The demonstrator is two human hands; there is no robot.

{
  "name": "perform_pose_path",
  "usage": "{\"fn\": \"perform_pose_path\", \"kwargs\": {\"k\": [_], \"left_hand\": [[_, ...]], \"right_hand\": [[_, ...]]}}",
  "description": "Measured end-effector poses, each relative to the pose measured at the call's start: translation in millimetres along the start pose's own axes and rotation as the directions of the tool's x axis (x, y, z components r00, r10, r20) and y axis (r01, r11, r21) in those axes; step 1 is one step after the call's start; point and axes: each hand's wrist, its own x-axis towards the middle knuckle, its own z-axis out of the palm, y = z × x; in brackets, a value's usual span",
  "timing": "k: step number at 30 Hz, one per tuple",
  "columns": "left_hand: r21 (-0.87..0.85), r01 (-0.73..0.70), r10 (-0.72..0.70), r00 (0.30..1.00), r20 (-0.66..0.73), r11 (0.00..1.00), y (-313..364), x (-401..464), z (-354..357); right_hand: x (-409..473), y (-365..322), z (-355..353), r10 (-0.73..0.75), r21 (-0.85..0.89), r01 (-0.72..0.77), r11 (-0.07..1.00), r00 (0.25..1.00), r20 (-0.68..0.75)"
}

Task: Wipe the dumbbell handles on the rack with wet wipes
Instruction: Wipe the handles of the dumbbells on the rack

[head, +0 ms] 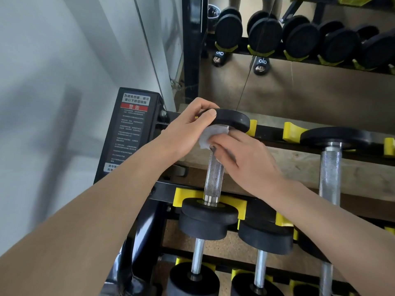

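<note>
The dumbbell [213,167] lies on the rack's [162,194] top row at its left end, its knurled handle [213,175] running from the near yellow cradle [181,196] away toward the mirror [299,86]. The left hand [188,127] grips the far black weight plate [234,120] by its rim. The right hand [241,159] pinches a white wet wipe [210,136] around the handle's far end, just under that plate.
</note>
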Motion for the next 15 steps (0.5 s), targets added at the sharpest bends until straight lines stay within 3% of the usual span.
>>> {"fn": "perform_pose_path", "kwargs": {"k": [2, 6, 9, 13, 15], "left_hand": [[0.001, 0.001, -0.001, 1.0, 0.004, 1.0, 0, 0, 0], [0.009, 0.004, -0.005, 1.0, 0.007, 1.0, -4, 1, -1], [0.027, 0.01, -0.01, 1.0, 0.002, 1.0, -5, 0, -2], [0.001, 0.02, -0.02, 1.0, 0.013, 1.0, -5, -1, -1], [-0.039, 0.006, -0.005, 1.0, 0.007, 0.999, -3, -1, 1]], "right_hand": [[1, 5, 0, -0.001, -0.014, 0.001, 1.0, 1.0, -0.012], [-4, 0, 8, 0.041, 0.146, -0.03, 0.989, 0.996, -0.073], [-17, -11, 11, 0.045, 0.199, -0.044, 0.979, 0.999, -0.001], [-25, -18, -2, -0.016, 0.189, -0.024, 0.982, 0.978, 0.207], [-16, -16, -12, -0.007, 0.21, -0.039, 0.977, 0.977, 0.214]]}}
